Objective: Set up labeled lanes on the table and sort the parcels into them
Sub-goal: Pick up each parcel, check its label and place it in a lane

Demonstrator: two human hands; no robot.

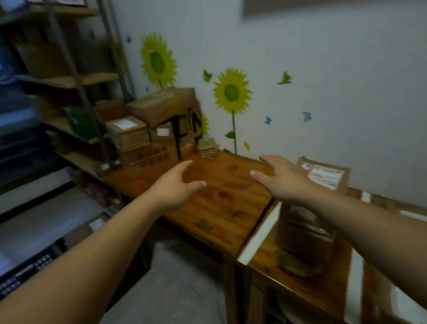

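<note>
Forearms up front, both bare, stretched forward from the bottom corners. Left hand (176, 186) hovering over the wooden table (226, 213), fingers spread and loose, gripping nothing. Right hand (282, 178) same deal, relaxed and empty, above the table's right edge. Pretty blurry overall, so can't tell about any contact with the wood.

Parcels in a few spots: stack of cardboard boxes (164, 111) piled at the far end of the table against the wall, small parcel (206, 148) just in front of the stack, brown labelled mailer (325, 175) leaning on the wall just beyond the right hand, and a brownish parcel (307, 244), too smeared for detail, lying on the nearer table (269, 264) under the right forearm.

White tape strips (260, 232) across that nearer table, splitting it into sections. Metal shelving (73, 82) off to the left, black crate (20, 274) down on the floor, sunflower stickers (231, 93) on the wall.
</note>
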